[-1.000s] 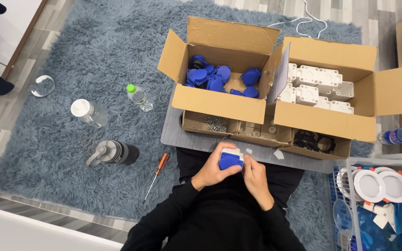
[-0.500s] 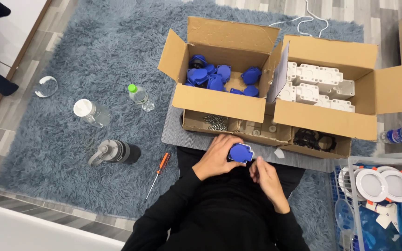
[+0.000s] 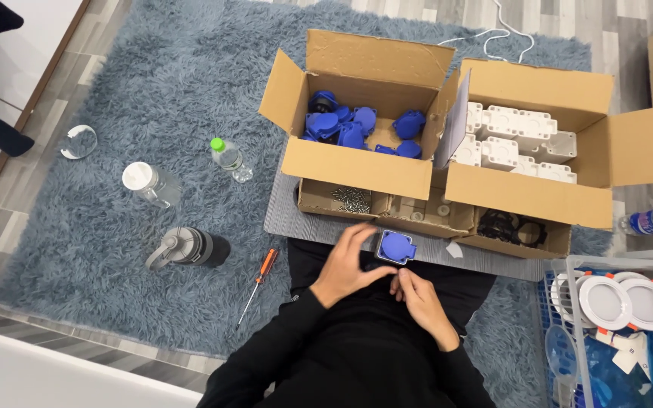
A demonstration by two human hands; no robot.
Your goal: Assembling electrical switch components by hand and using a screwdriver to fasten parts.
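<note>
— Fingers: how are they placed around the blue socket cover (image 3: 397, 246)?
— It is gripped at its left edge by the left hand (image 3: 348, 266); the right hand (image 3: 422, 298), loosely curled just below, holds nothing discernible. It is held above the grey board (image 3: 289, 219).

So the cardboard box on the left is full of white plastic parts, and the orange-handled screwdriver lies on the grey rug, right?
Not quite. In the head view the left cardboard box holds blue plastic parts; the white ones are in the other box. The orange-handled screwdriver does lie on the grey rug.
</note>
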